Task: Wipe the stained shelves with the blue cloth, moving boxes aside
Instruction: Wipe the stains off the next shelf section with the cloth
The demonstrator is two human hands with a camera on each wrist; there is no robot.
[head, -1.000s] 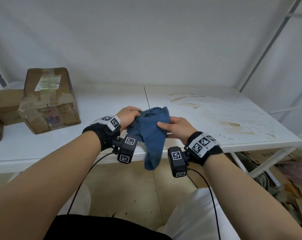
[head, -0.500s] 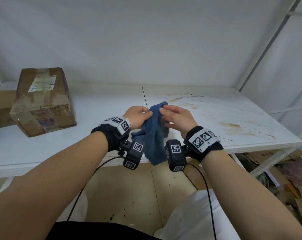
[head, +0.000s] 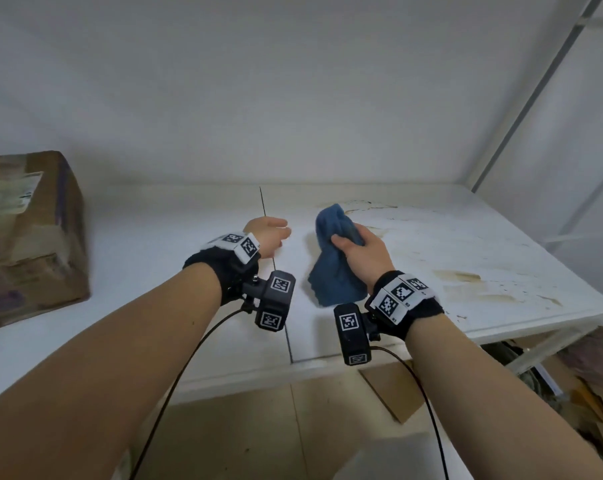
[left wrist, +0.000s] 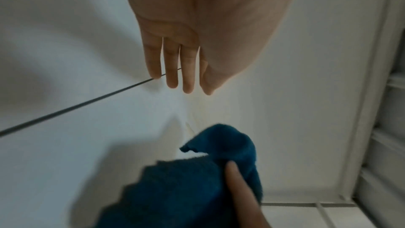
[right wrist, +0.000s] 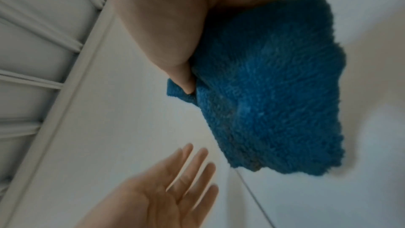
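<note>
The white shelf (head: 203,306) carried everything in view; a dark seam (head: 263,202) ran from its back edge to its front edge near the middle, and brown stains (head: 459,276) marked the half toward the right edge. A taped cardboard box (head: 29,237) with a paper label stood at the far left, toward the back edge. The blue cloth (head: 334,258) lay bunched on the shelf just right of the seam, at the near margin of the stains, its lower part toward the front edge. The right hand (head: 364,254) gripped the cloth from above, fingers (right wrist: 186,82) and thumb curled round the bunched fabric. The left hand (head: 268,233) was over the seam, just beside the cloth and apart from it, its fingers (left wrist: 188,68) straight, close together and holding nothing.
</note>
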